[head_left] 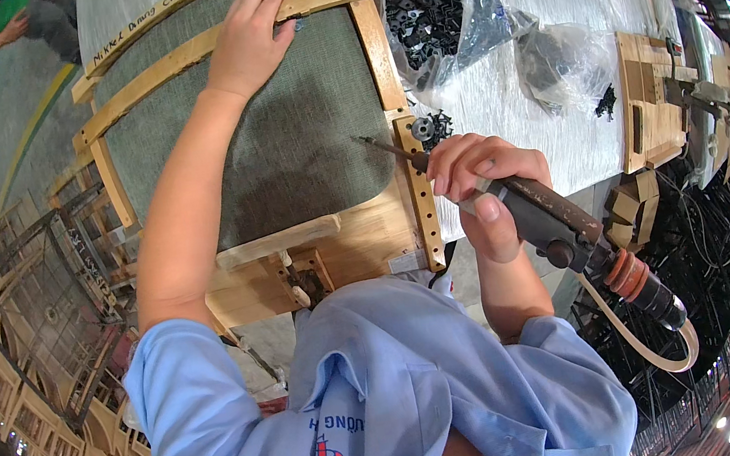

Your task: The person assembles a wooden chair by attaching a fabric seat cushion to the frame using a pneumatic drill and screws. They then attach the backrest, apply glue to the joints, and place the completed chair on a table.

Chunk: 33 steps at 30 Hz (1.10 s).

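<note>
A dark grey-green fabric seat panel (pixel 302 135) lies inside a wooden frame jig in front of me. My left hand (pixel 253 44) grips the curved wooden bar (pixel 168 65) across its far part, fingers over the bar and thumb on the near side. A small dark bit shows by the thumb; I cannot make out what it is. My right hand (pixel 488 184) is wrapped round a pneumatic screwdriver (pixel 558 221), its long bit pointing up and left. The bit's tip appears over the panel's right part, apart from the left hand; whether it touches cannot be seen.
To the right, a plastic bag (pixel 438 15) holds many black brackets, near a small pile of dark screws (pixel 437 129). A pale air hose (pixel 629 341) loops from the screwdriver. Wooden blocks (pixel 650 98) stand farther right, chair frames (pixel 53 380) at left. Another person's hand (pixel 14 29) shows far left.
</note>
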Tool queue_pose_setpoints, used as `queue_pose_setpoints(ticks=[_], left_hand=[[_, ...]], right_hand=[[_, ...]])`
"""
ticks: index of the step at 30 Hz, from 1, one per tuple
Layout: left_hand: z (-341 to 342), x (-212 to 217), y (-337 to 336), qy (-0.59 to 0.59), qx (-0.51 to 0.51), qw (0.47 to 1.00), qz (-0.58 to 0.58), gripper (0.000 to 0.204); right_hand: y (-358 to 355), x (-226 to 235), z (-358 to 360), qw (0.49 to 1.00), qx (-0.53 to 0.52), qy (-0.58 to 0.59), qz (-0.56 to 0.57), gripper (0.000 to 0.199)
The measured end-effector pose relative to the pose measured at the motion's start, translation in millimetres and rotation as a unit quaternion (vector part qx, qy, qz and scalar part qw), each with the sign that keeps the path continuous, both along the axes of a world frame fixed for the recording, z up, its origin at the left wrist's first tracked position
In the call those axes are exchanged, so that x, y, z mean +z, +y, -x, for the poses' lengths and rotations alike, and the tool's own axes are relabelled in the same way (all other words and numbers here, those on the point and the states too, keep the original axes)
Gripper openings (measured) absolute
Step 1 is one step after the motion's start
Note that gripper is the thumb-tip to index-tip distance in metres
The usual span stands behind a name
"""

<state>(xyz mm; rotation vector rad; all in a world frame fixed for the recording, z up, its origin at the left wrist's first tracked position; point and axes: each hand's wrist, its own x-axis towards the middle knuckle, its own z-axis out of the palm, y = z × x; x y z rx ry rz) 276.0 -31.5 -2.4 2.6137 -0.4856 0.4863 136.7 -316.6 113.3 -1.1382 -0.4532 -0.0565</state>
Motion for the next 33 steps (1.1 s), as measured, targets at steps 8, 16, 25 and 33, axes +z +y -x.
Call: queue_pose_setpoints(ticks=[8,16,25,33], left_hand=[[1,3,2,0.035,0.005,0.999,-0.004,0.038],[-2,-3,4,0.01,-0.028,0.999,0.016,0.038],[-1,8,6,0.075,-0.039,0.996,0.037,0.028],[-2,5,7,0.006,-0.044,0.997,0.057,0.017]], right_hand=[[12,1,-16,0.998,-0.02,-0.038,0.042,0.022],[51,-23,-86,0.995,-0.046,-0.084,0.026,0.029],[95,-48,-136,0.992,-0.052,-0.08,0.08,0.023],[102,-55,-141,0.991,-0.024,-0.106,0.077,0.022]])
